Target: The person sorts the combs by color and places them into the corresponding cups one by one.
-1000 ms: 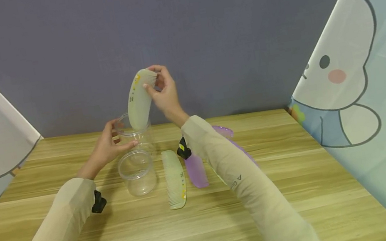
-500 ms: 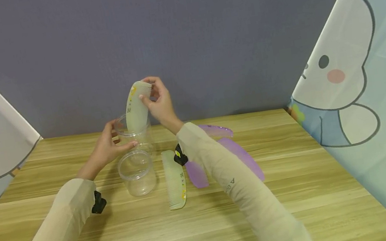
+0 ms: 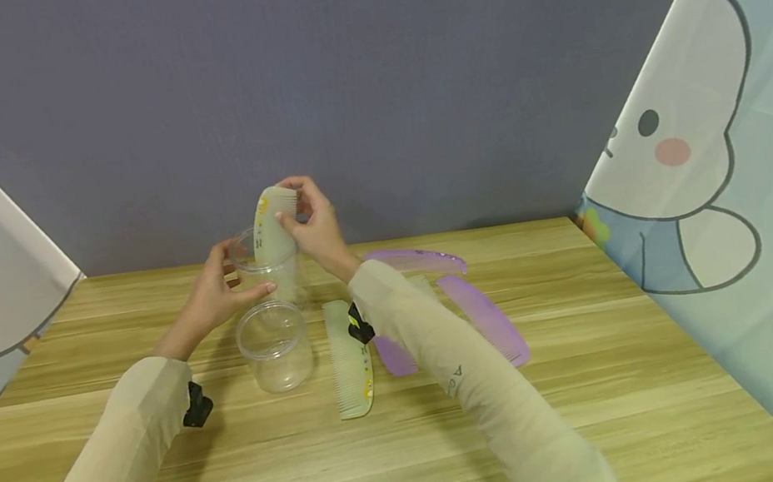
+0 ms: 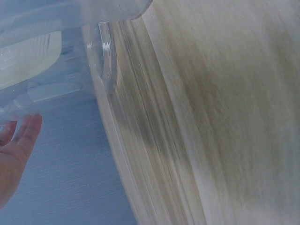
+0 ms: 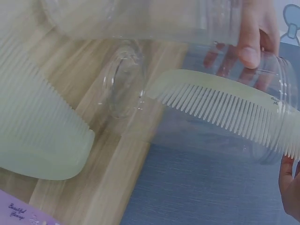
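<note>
My right hand (image 3: 315, 223) pinches the upper end of a pale green comb (image 3: 272, 229) between thumb and fingers. The comb's lower part is inside a tall clear plastic jar (image 3: 295, 289), its teeth facing right. In the right wrist view the comb (image 5: 225, 96) slants within the transparent jar wall (image 5: 187, 133). My left hand (image 3: 212, 290) holds that jar, fingers curled around its far left side and thumb along its front. At the left wrist view's edge, my fingertips (image 4: 30, 124) meet the jar wall. A second clear jar (image 3: 281, 367) stands just in front.
On the wooden table (image 3: 272, 478) another pale green comb (image 3: 350, 360) lies right of the front jar. Farther right lie purple combs (image 3: 486, 318) and a pale comb (image 3: 422, 284) partly hidden under my right sleeve (image 3: 450, 357). A grey panel (image 3: 410, 102) rises behind the table.
My right hand has moved down and slightly left, lowering the comb from above the rim deeper into the jar. My left hand has stayed in place on the jar.
</note>
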The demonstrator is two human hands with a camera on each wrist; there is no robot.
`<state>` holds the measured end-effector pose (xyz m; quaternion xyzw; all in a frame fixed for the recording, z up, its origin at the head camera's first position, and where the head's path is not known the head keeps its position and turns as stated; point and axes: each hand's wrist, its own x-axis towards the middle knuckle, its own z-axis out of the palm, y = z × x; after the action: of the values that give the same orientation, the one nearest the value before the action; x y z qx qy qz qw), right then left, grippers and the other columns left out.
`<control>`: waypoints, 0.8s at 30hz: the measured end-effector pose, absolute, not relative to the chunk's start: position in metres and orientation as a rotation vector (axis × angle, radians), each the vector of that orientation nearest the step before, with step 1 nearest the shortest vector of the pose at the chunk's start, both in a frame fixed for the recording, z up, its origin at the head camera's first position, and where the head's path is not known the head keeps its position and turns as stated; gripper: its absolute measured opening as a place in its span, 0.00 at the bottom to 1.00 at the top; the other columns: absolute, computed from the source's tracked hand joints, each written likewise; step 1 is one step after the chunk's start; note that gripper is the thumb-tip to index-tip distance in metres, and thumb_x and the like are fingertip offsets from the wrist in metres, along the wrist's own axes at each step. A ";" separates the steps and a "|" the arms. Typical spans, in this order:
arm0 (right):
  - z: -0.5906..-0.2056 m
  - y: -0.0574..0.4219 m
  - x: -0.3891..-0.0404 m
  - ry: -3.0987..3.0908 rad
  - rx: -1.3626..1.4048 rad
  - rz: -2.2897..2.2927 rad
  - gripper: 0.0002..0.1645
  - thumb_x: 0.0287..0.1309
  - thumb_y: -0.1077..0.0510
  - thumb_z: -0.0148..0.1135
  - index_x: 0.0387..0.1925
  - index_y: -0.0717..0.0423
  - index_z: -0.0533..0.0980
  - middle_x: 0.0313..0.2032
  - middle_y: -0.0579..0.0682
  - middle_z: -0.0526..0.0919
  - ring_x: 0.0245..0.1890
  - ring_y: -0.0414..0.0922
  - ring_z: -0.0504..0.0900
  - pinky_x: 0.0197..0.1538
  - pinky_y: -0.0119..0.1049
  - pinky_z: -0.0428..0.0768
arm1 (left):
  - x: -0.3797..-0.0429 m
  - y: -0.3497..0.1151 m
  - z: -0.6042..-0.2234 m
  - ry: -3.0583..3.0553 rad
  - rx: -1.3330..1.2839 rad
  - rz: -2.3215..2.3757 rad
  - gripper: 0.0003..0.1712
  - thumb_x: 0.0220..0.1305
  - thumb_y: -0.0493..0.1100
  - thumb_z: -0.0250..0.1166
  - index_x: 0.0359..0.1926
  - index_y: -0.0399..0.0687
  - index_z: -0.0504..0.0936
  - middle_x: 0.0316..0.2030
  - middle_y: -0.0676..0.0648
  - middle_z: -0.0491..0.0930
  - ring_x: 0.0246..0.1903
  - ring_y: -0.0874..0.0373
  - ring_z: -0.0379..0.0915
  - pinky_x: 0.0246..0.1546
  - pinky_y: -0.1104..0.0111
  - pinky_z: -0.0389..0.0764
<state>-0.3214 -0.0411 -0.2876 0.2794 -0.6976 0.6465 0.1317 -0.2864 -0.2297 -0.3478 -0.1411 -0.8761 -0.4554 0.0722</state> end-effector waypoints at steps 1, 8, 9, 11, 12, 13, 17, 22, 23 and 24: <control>-0.291 -0.042 -0.324 -2.032 0.815 1.865 0.23 0.53 0.73 0.56 0.51 0.58 0.66 0.47 0.59 0.77 0.39 0.48 0.79 0.35 0.30 0.83 | -0.286 -0.230 -0.348 -2.634 -0.423 -1.367 0.57 0.48 0.49 0.71 0.68 0.36 0.43 0.62 0.33 0.55 0.59 0.31 0.56 0.56 0.44 0.69; -0.297 -0.047 -0.325 -2.047 0.825 1.799 0.20 0.54 0.73 0.56 0.49 0.58 0.68 0.42 0.59 0.78 0.34 0.46 0.78 0.31 0.29 0.82 | -0.284 -0.230 -0.346 -2.632 -0.422 -1.356 0.56 0.48 0.49 0.71 0.67 0.36 0.44 0.62 0.33 0.56 0.59 0.31 0.57 0.56 0.44 0.69; -0.298 -0.048 -0.325 -2.047 0.827 1.797 0.20 0.54 0.72 0.56 0.49 0.58 0.68 0.42 0.59 0.78 0.34 0.46 0.79 0.31 0.29 0.82 | -0.284 -0.230 -0.346 -2.630 -0.426 -1.354 0.56 0.49 0.49 0.71 0.68 0.36 0.44 0.62 0.33 0.56 0.59 0.31 0.57 0.56 0.44 0.69; -0.298 -0.048 -0.324 -2.067 0.830 1.773 0.20 0.54 0.72 0.56 0.49 0.58 0.68 0.41 0.59 0.78 0.34 0.46 0.79 0.31 0.28 0.82 | -0.283 -0.230 -0.346 -2.626 -0.434 -1.354 0.56 0.49 0.49 0.71 0.68 0.36 0.44 0.62 0.33 0.56 0.59 0.31 0.57 0.56 0.43 0.68; -0.299 -0.048 -0.324 -2.080 0.831 1.758 0.20 0.54 0.71 0.56 0.49 0.57 0.68 0.41 0.59 0.78 0.34 0.46 0.80 0.31 0.28 0.82 | -0.283 -0.230 -0.346 -2.624 -0.440 -1.354 0.56 0.49 0.49 0.71 0.67 0.36 0.44 0.61 0.32 0.56 0.59 0.30 0.57 0.56 0.43 0.68; -0.299 -0.048 -0.324 -2.086 0.832 1.747 0.19 0.54 0.71 0.56 0.49 0.57 0.68 0.40 0.59 0.79 0.34 0.46 0.80 0.31 0.28 0.82 | -0.283 -0.230 -0.346 -2.624 -0.445 -1.352 0.56 0.49 0.48 0.71 0.68 0.36 0.43 0.61 0.32 0.56 0.59 0.30 0.56 0.56 0.42 0.68; -0.298 -0.048 -0.324 -2.109 0.835 1.724 0.18 0.55 0.70 0.56 0.48 0.57 0.69 0.38 0.58 0.79 0.33 0.46 0.80 0.32 0.27 0.82 | -0.283 -0.229 -0.346 -2.621 -0.443 -1.357 0.56 0.49 0.48 0.71 0.67 0.36 0.44 0.61 0.33 0.56 0.59 0.31 0.57 0.56 0.43 0.68; -0.299 -0.047 -0.323 -2.158 0.837 1.694 0.17 0.56 0.68 0.56 0.48 0.57 0.69 0.37 0.58 0.78 0.32 0.45 0.81 0.32 0.26 0.82 | -0.282 -0.229 -0.345 -2.617 -0.456 -1.357 0.56 0.49 0.47 0.71 0.68 0.36 0.43 0.61 0.32 0.56 0.59 0.30 0.56 0.56 0.42 0.68; -0.296 -0.047 -0.320 -2.171 0.836 1.689 0.17 0.56 0.68 0.56 0.48 0.58 0.69 0.37 0.59 0.78 0.32 0.47 0.81 0.32 0.26 0.82 | -0.280 -0.228 -0.343 -2.619 -0.461 -1.360 0.55 0.50 0.46 0.71 0.67 0.35 0.43 0.61 0.31 0.56 0.59 0.29 0.56 0.56 0.42 0.68; -0.293 -0.046 -0.316 -2.180 0.840 1.677 0.17 0.56 0.69 0.56 0.48 0.60 0.69 0.37 0.60 0.78 0.32 0.48 0.81 0.32 0.25 0.81 | -0.280 -0.228 -0.343 -2.617 -0.462 -1.361 0.55 0.50 0.46 0.71 0.67 0.35 0.43 0.61 0.31 0.56 0.59 0.29 0.56 0.55 0.42 0.68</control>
<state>-0.3158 -0.0457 -0.2931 0.2894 -0.7515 0.5779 0.1324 -0.2801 -0.2277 -0.3428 -0.1543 -0.8738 -0.4545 0.0777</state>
